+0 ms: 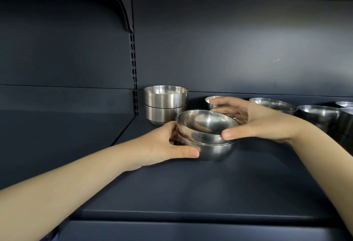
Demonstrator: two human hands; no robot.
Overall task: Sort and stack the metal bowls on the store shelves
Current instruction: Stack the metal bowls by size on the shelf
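A person at a dark store shelf (191, 187) holds a pair of nested round metal bowls with both bare hands. The left grip (164, 141) is curled round the lower bowl (215, 151), thumb along its front wall, and that bowl rests on the shelf. The right grip (257, 120) clasps the upper bowl (206, 124), thumb pressed on its near side and fingers reaching round the far rim. The upper bowl sits inside the lower one, open side up.

Just behind and to the left, a stack of two straight-sided bowls (165, 105) stands near the slotted upright (133, 68) of the shelving. Behind the right grip a small bowl (212, 100) is partly hidden. Farther right, a row of shallow bowls (273, 105) runs along the back of the shelf to the picture's edge, against the dark back panel (229, 49).
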